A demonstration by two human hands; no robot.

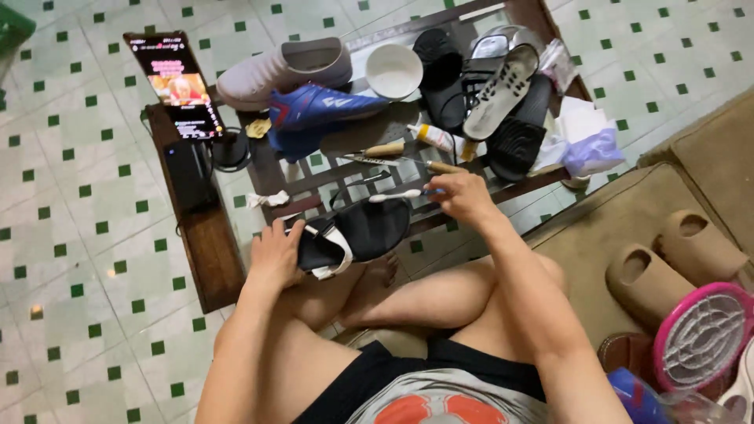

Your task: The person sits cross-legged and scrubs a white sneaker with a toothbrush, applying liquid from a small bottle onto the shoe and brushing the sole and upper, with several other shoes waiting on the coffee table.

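Bare knees fold up closest to the camera, beneath both hands. Left hand (275,255) grips the heel end of a black sandal (357,229) with a white strap, steadying it above the knees. Right hand (463,195) pinches a white toothbrush (395,195) just over the sandal's toe end. Beyond the left hand stand a phone (177,82), a pale shoe (283,71) and a blue shoe (318,110). Beyond the right hand lie wooden-handled tools (385,151), a glue tube (433,138), a white bowl (393,71) and piled black slippers (491,94), crowding the low glass worktop (314,184). Past the right hand, tan slippers (675,263) rest on a cushion. Green-dotted tile floor (78,235) surrounds everything.
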